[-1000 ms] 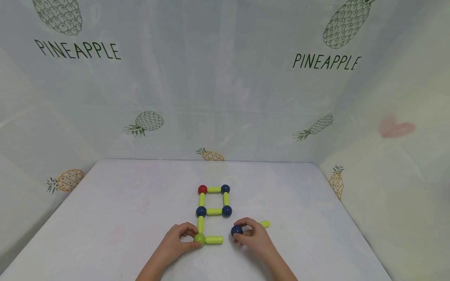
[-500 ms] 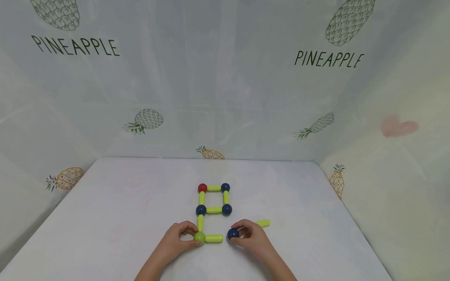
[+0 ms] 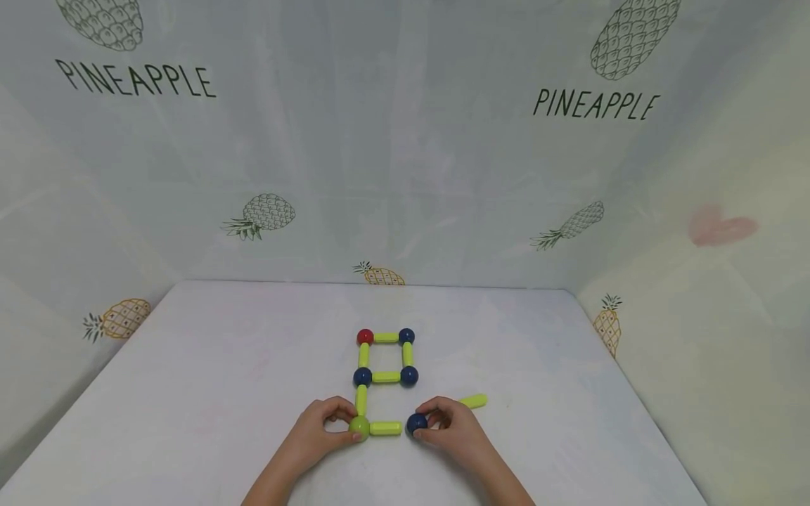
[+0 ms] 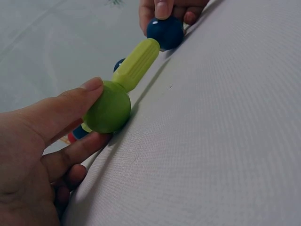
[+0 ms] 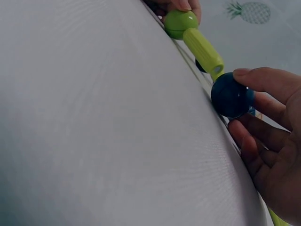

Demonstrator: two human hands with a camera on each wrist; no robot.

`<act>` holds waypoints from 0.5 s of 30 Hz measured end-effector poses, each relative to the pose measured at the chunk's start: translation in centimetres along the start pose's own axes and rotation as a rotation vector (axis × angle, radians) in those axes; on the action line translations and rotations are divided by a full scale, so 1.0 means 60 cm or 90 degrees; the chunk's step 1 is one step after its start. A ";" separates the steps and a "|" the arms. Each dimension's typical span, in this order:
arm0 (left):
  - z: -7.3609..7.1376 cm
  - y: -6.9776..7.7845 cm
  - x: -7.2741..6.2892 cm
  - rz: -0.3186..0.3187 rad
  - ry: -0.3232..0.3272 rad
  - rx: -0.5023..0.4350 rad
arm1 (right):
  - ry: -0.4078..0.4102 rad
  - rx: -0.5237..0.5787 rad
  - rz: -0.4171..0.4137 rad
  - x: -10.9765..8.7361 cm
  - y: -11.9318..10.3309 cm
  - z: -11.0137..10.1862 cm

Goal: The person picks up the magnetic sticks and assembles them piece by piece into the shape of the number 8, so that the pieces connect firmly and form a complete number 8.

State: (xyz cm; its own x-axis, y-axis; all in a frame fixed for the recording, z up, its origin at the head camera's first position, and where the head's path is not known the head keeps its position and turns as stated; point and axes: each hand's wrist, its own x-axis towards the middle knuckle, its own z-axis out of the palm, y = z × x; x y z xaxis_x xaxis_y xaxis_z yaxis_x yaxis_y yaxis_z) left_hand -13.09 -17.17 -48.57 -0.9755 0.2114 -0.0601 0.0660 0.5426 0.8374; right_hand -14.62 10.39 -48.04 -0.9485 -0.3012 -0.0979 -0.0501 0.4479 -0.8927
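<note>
My left hand (image 3: 325,427) pinches a green ball (image 3: 359,428) between thumb and fingers, at the near left corner of a figure made of balls and sticks. From that ball a yellow-green stick (image 3: 385,428) points right, and another stick (image 3: 361,400) runs away from me to a blue ball (image 3: 363,377). In my right hand (image 3: 453,425) a separate blue ball (image 3: 417,424) is held by thumb and fingers, a small gap from the stick's free end in the head view. The right wrist view shows this blue ball (image 5: 230,95) close by the stick's tip (image 5: 217,68).
Beyond the hands, sticks join a red ball (image 3: 365,337), a blue ball (image 3: 406,336) and another blue ball (image 3: 409,375) into a square. A loose yellow-green stick (image 3: 473,401) lies behind my right hand. The white table (image 3: 209,393) meets a pineapple-print cloth (image 3: 405,140) at its back edge.
My right hand has moved left with the blue ball, bringing it nearer the stick's free end. More of the loose stick shows behind it. The left hand keeps its hold on the green ball.
</note>
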 end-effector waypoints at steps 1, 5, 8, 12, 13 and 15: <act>0.000 0.000 0.000 0.001 0.000 0.000 | -0.001 0.000 0.002 0.000 0.000 0.000; 0.000 0.000 0.001 0.002 -0.003 -0.002 | -0.004 -0.001 0.001 0.001 0.001 0.000; 0.001 -0.002 0.002 0.002 -0.002 0.000 | -0.007 -0.002 -0.001 0.000 0.001 0.000; 0.002 -0.003 0.002 0.006 -0.001 0.005 | -0.008 -0.007 -0.003 0.000 0.000 -0.001; 0.002 -0.003 0.002 0.006 -0.001 0.005 | -0.008 -0.009 -0.004 0.000 0.000 0.000; 0.002 -0.003 0.001 0.006 -0.002 0.005 | -0.008 -0.012 -0.006 0.000 -0.001 0.000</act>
State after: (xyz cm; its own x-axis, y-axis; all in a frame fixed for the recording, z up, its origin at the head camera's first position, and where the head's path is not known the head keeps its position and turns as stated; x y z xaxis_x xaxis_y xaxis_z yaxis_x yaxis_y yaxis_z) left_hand -13.16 -17.13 -48.77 -0.9743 0.2188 -0.0540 0.0765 0.5465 0.8340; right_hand -14.60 10.39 -47.99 -0.9442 -0.3152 -0.0953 -0.0646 0.4609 -0.8851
